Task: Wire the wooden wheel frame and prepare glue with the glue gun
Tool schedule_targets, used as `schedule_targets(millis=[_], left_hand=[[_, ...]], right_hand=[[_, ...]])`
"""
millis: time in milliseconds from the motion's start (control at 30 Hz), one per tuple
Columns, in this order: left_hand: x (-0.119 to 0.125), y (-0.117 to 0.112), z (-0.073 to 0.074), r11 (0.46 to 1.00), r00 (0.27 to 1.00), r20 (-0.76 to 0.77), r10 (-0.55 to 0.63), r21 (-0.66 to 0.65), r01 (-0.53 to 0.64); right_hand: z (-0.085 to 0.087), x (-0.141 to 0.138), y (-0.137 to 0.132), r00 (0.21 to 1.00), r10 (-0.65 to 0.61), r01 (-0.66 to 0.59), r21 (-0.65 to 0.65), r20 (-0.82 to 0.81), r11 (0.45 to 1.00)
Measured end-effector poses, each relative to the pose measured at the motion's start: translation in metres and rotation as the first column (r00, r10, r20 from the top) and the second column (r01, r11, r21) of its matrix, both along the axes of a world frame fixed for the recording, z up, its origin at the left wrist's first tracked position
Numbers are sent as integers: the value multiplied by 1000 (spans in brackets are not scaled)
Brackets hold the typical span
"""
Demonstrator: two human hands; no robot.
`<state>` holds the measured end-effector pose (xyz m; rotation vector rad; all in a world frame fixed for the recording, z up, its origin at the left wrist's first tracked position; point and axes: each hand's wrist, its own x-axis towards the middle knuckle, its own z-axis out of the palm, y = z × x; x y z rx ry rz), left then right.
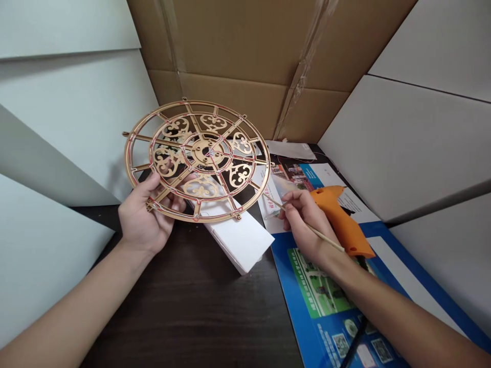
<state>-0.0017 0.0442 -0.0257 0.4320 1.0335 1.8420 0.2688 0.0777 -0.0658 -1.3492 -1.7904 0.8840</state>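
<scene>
My left hand (143,217) grips the lower left rim of a round gold openwork wheel (197,158) with scroll ornaments and red thread along its spokes, holding it tilted above the table. My right hand (307,222) pinches a thin wooden stick (303,223) like a pen, its tip pointing toward the wheel's lower right rim. An orange hot glue gun (339,217) lies just behind my right hand on the printed sheets.
A white block (240,237) lies on the dark wooden table (199,306) under the wheel. Blue printed posters (330,301) cover the right side. A cardboard box (245,56) stands behind, with white panels (406,138) on both sides.
</scene>
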Motion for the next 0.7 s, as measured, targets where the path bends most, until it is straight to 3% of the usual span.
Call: schedule_targets(millis=[700], left_hand=[[2,1,2,1000,999,41,12,-20,-12]], right_hand=[[-6,-1,-1,994,-45,49,39,-104,998]])
